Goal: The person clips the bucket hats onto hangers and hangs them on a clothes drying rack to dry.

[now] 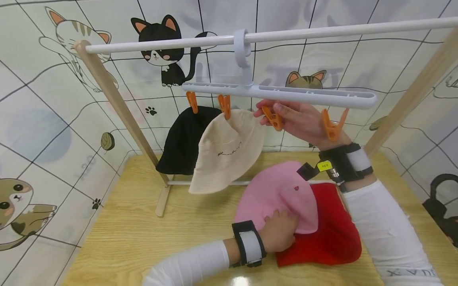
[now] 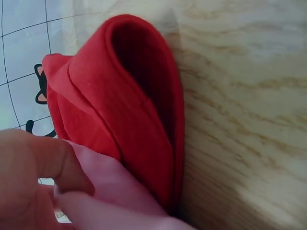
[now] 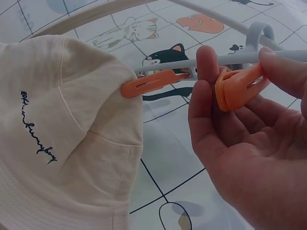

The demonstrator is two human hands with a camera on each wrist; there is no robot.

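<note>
My left hand (image 1: pixel 280 230) grips the pink bucket hat (image 1: pixel 279 186) near its lower part; in the left wrist view thumb and fingers pinch the pink cloth (image 2: pixel 105 177). Under and behind it lies a red hat (image 1: pixel 332 238), its folded opening showing in the left wrist view. Up at the white hanger (image 1: pixel 286 93), my right hand (image 1: pixel 304 119) pinches an orange clip (image 3: pixel 237 91) between thumb and fingers, with no cloth in it. Another orange clip (image 1: pixel 332 126) hangs right of it, in front of the wrist. A beige bucket hat (image 1: pixel 229 147) and a black hat (image 1: pixel 184 139) hang clipped on the left.
The hanger hooks over a white rail (image 1: pixel 307 33) held by wooden posts (image 1: pixel 118 103). A lower white bar (image 1: pixel 200 182) runs behind the hats. Everything stands on a wood-grain tabletop (image 1: pixel 118 238) before a cat-patterned backdrop (image 1: pixel 46 119).
</note>
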